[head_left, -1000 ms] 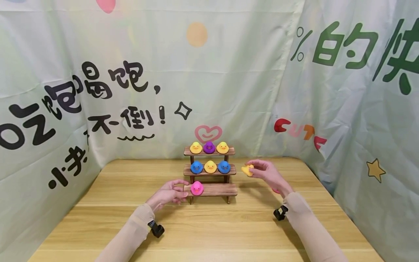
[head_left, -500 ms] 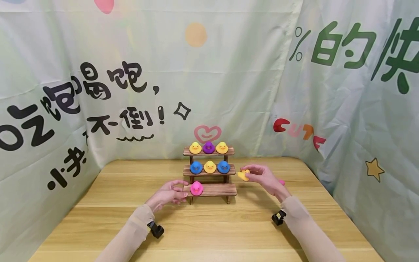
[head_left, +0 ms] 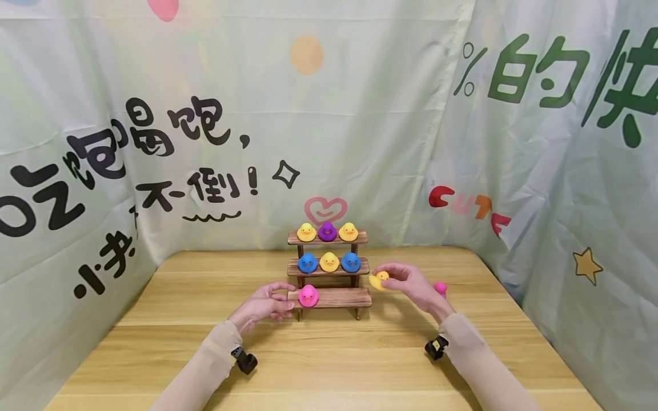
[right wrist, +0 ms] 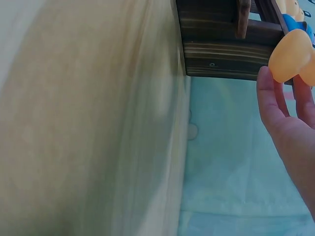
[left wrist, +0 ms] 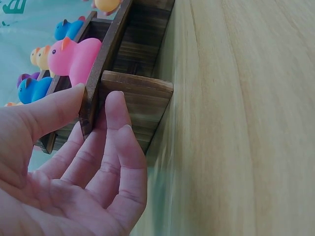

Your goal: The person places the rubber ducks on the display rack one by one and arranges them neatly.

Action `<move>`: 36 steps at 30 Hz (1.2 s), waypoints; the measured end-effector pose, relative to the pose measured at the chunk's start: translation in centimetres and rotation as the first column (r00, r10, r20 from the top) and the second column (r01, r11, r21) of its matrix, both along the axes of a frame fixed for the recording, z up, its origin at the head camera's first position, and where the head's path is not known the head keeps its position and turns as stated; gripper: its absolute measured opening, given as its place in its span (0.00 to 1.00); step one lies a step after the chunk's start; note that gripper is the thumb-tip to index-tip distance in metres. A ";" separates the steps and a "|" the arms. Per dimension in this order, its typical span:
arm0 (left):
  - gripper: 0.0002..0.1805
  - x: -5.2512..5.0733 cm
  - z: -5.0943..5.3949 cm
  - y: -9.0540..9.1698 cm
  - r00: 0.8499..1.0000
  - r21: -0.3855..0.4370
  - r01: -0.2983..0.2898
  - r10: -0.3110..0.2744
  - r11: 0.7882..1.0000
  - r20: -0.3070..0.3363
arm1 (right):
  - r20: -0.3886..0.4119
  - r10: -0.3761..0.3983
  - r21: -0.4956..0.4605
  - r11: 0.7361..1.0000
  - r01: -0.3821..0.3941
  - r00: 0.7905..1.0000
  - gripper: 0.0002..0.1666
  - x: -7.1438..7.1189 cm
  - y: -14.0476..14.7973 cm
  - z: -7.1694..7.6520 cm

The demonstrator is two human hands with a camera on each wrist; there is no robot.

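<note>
A three-tier wooden display stand (head_left: 343, 297) stands on the table. My left hand (head_left: 260, 306) holds the left end of its lowest shelf; in the left wrist view the thumb lies on the shelf edge, with the fingers under it. Just beside that thumb a pink rubber duck (head_left: 308, 295) sits on the shelf. My right hand (head_left: 415, 286) pinches a yellow rubber duck (head_left: 379, 281) between thumb and fingers, in the air just right of the stand. In the right wrist view the held duck (right wrist: 290, 55) appears near the shelf end, partly cut off by the frame.
A purple duck (head_left: 327, 232) sits between two yellow ones on the top tier. On the middle tier a yellow duck (head_left: 329, 262) has blue ducks on both sides. A pink object (head_left: 440, 288), partly hidden, lies behind my right wrist. Printed cloth (head_left: 370, 142) hangs behind the table.
My right hand has moved left and down with the yellow duck, closer to the stand. More of the pink object behind the wrist shows. My left hand stays on the shelf end.
</note>
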State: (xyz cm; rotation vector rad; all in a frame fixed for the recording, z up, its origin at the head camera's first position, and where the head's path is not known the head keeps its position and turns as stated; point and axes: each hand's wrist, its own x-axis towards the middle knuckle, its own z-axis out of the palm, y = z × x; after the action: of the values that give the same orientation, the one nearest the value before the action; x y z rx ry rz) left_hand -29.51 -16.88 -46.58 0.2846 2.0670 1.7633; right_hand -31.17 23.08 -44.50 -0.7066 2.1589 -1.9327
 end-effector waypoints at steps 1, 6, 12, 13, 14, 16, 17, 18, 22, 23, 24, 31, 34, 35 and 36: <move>0.31 0.0 0.0 0.0 1.000 0.000 0.000 0.000 1.000 0.001 | 0.005 0.003 -0.002 1.000 -0.003 1.000 0.27 0.1 -0.1 0.0; 0.31 -0.2 -0.1 -0.1 1.000 0.001 -0.001 0.001 1.000 -0.002 | 0.019 0.010 0.004 1.000 -0.010 1.000 0.28 0.5 -0.4 0.3; 0.30 -0.1 0.0 0.0 1.000 -0.006 -0.018 0.018 1.000 -0.006 | -0.002 0.034 0.062 0.998 -0.034 0.999 0.29 0.8 -1.0 0.3; 0.30 -0.1 0.1 0.0 1.000 -0.010 -0.021 0.021 1.000 -0.007 | -0.012 0.043 0.076 0.996 -0.042 0.999 0.28 0.9 -1.2 0.3; 0.30 0.0 0.1 0.0 1.000 -0.013 -0.023 0.023 1.000 -0.007 | -0.022 0.051 0.086 0.995 -0.049 0.998 0.27 1.0 -1.3 0.3; 0.30 0.0 0.1 0.0 1.000 -0.018 -0.021 0.021 1.000 -0.004 | -0.039 0.065 0.103 0.993 -0.061 0.997 0.25 1.1 -1.5 0.3; 0.30 0.0 0.1 0.0 1.000 -0.019 -0.020 0.019 1.000 -0.003 | -0.050 0.071 0.111 0.992 -0.065 0.996 0.24 1.2 -1.7 0.4; 0.29 0.0 0.1 0.0 1.000 -0.018 -0.016 0.016 1.000 -0.003 | -0.059 0.075 0.116 0.991 -0.067 0.995 0.22 1.3 -1.8 0.4; 0.29 -0.1 -0.1 0.0 1.000 -0.010 -0.003 0.003 1.000 0.007 | -0.091 0.100 0.137 0.987 -0.086 0.991 0.19 1.5 -2.3 0.4; 0.29 -0.1 -0.1 0.0 1.000 -0.008 -0.002 0.002 1.000 0.009 | -0.103 0.109 0.142 0.985 -0.094 0.989 0.19 1.5 -2.4 0.4; 0.29 -0.1 -0.1 0.0 1.000 -0.007 0.000 0.000 1.000 0.008 | -0.117 0.122 0.147 0.984 -0.104 0.986 0.18 1.5 -2.6 0.3; 0.29 -0.1 -0.1 0.0 1.000 -0.020 -0.011 0.011 1.000 -0.003 | -0.135 0.153 0.168 0.977 -0.129 0.979 0.16 1.6 -3.6 0.4; 0.28 0.0 -0.1 0.0 1.000 -0.026 -0.017 0.017 1.000 -0.004 | -0.128 0.141 0.186 0.976 -0.116 0.982 0.17 1.7 -4.2 0.4; 0.28 0.0 0.0 0.1 1.000 -0.027 -0.018 0.018 0.999 -0.004 | -0.124 0.138 0.187 0.976 -0.114 0.983 0.18 1.7 -4.4 0.4; 0.28 0.0 0.0 0.1 1.000 -0.028 -0.019 0.019 0.999 -0.004 | -0.121 0.138 0.190 0.975 -0.113 0.983 0.18 1.7 -4.6 0.4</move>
State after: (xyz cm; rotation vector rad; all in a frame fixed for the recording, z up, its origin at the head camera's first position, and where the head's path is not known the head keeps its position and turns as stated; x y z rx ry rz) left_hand -29.53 -16.81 -46.60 0.2612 2.1022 1.7442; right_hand -29.44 18.45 -44.12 -0.9375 2.2701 -1.6434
